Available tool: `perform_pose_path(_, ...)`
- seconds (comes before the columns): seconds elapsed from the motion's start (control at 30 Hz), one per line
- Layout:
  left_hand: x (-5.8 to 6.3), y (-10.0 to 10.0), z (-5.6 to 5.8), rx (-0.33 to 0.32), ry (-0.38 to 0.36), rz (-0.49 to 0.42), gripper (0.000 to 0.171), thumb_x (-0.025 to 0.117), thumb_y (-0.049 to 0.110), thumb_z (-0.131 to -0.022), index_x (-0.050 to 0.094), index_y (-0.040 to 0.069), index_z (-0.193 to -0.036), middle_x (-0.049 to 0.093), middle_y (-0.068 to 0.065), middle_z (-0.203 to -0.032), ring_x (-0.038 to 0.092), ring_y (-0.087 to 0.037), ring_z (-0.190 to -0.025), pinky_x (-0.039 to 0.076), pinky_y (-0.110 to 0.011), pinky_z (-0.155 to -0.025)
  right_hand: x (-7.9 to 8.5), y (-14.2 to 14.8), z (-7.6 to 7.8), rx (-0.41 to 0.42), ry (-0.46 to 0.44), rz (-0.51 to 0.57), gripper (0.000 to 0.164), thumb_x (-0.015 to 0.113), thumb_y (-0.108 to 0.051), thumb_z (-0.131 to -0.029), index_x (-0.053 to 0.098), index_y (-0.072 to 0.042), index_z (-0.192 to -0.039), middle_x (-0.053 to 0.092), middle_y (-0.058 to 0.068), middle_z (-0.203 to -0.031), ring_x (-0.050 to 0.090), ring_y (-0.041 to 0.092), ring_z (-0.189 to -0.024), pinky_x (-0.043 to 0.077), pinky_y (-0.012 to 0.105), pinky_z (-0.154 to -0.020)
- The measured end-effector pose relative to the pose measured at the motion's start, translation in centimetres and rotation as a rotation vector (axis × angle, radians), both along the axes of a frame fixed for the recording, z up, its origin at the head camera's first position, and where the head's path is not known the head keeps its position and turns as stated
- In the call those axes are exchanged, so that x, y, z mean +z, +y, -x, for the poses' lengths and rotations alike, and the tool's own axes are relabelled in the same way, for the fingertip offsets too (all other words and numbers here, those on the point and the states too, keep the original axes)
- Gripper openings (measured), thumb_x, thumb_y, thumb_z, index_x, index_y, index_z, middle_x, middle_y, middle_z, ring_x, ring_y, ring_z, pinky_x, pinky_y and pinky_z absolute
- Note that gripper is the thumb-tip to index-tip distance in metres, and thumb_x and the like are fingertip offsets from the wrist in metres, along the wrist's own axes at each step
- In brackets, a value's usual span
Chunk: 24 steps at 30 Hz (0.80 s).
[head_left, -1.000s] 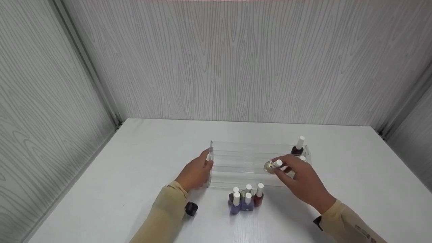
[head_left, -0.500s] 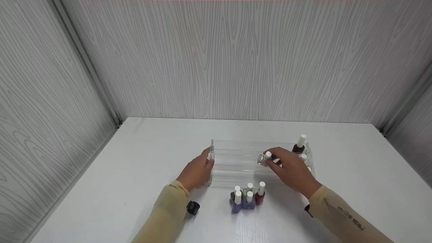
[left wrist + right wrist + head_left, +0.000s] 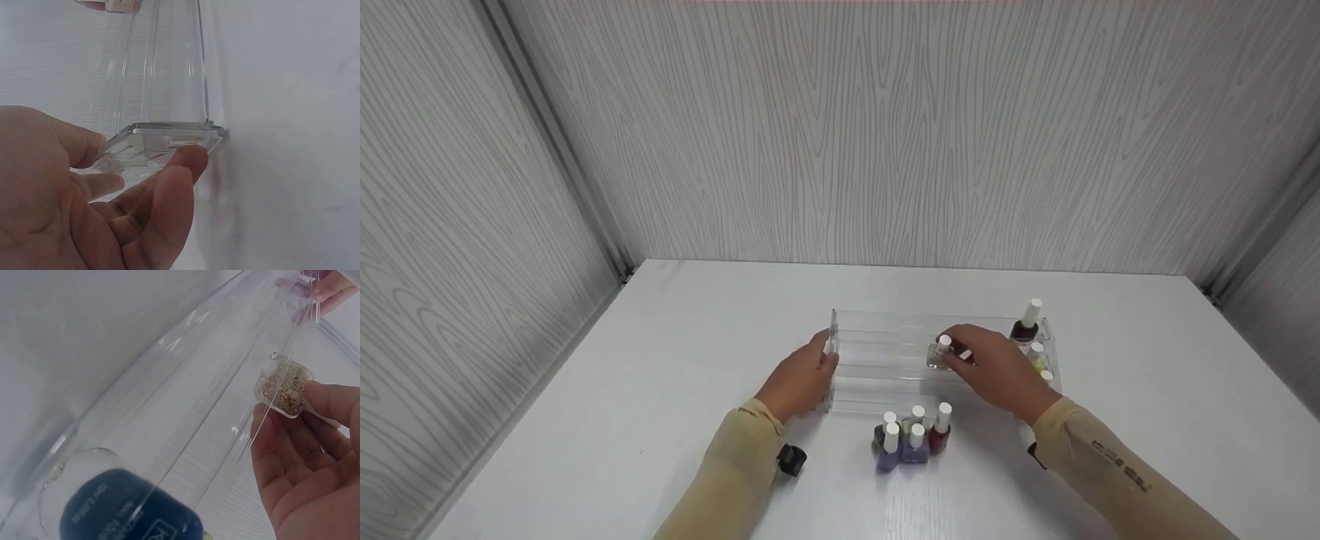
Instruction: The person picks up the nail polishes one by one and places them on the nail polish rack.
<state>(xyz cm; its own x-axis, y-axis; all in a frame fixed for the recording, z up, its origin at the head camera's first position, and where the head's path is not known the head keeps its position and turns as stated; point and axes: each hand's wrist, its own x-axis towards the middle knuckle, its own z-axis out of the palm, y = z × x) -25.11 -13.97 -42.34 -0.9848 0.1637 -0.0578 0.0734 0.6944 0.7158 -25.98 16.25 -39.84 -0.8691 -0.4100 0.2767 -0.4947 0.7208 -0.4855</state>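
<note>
A clear stepped acrylic rack [image 3: 877, 388] lies across the table. My left hand [image 3: 799, 379] holds its left end panel; in the left wrist view the thumb and fingertips meet the panel's edges [image 3: 163, 128]. With my right hand [image 3: 997, 367] I pinch a small nail polish bottle [image 3: 937, 358], white-capped, over the rack's middle step. Gold glitter fills this bottle [image 3: 286, 389] in the right wrist view, where the thumb and a finger grip it. Whether its base touches the step, I cannot tell.
A dark nail polish bottle [image 3: 1024, 331] stands on the rack's top right, with white-capped bottles [image 3: 1037, 357] below it. In front of the rack several nail polish bottles cluster, including a purple one [image 3: 889, 456] and a red one [image 3: 938, 439]. Wood-grain panels [image 3: 840, 150] enclose the table.
My right hand has carried the glitter nail polish bottle leftward and slightly back over the rack, and the bottle has become more upright. The left hand stays at the rack's left end.
</note>
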Motion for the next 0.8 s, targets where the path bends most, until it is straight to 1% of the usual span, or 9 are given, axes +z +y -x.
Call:
perform_pose_path(0.23, 0.01, 0.04, 0.05, 0.008, -0.016, 0.005, 0.058, 0.041, 0.032, -0.112, 0.027, 0.014, -0.164, 0.065, -0.006, -0.109, 0.062, -0.016, -0.065, 0.050, -0.034, -0.057, -0.07, -0.10, 0.52, 0.015, -0.041, -0.021, 0.016, 0.069, -0.014, -0.100, 0.071, -0.011, -0.115, 0.072, 0.001, -0.106, 0.070, 0.020, -0.101, 0.057, 0.042, -0.089)
perform_pose_path(0.33, 0.03, 0.02, 0.03, -0.003, -0.010, 0.000, 0.057, 0.040, 0.032, -0.112, 0.027, 0.012, -0.164, 0.065, -0.006, -0.105, 0.061, -0.016, -0.063, 0.050, -0.034, -0.057, -0.12, -0.14, 0.59, 0.019, -0.051, -0.020, 0.015, 0.069, -0.015, -0.100, 0.071, -0.011, -0.115, 0.072, 0.000, -0.106, 0.070, 0.020, -0.101, 0.057, 0.042, -0.089)
perform_pose_path(0.47, 0.10, 0.00, -0.01, -0.018, 0.007, 0.008, 0.057, 0.038, 0.031, -0.112, 0.027, 0.009, -0.164, 0.065, -0.006, -0.101, 0.060, -0.016, -0.063, 0.049, -0.034, -0.060, -0.16, -0.17, 0.57, 0.039, -0.059, -0.013, 0.013, 0.070, -0.014, -0.100, 0.071, -0.012, -0.112, 0.072, -0.002, -0.105, 0.070, 0.019, -0.102, 0.057, 0.041, -0.090)
perform_pose_path(0.63, 0.15, 0.02, 0.01, -0.018, 0.007, 0.009, 0.056, 0.039, 0.030, -0.112, 0.027, 0.011, -0.164, 0.066, -0.007, -0.105, 0.061, -0.015, -0.065, 0.050, -0.035, -0.062, -0.15, -0.19, 0.53, 0.031, -0.066, -0.021, 0.013, 0.071, -0.014, -0.099, 0.070, -0.013, -0.113, 0.072, -0.002, -0.104, 0.070, 0.019, -0.101, 0.057, 0.041, -0.089)
perform_pose_path(0.8, 0.18, -0.10, -0.05, -0.013, 0.006, 0.015, 0.056, 0.039, 0.030, -0.112, 0.027, 0.011, -0.164, 0.066, -0.008, -0.108, 0.061, -0.016, -0.065, 0.050, -0.036, -0.064, -0.24, -0.24, 0.55, 0.039, -0.099, 0.002, 0.012, 0.070, -0.014, -0.100, 0.070, -0.014, -0.111, 0.073, -0.001, -0.104, 0.071, 0.021, -0.102, 0.057, 0.042, -0.090)
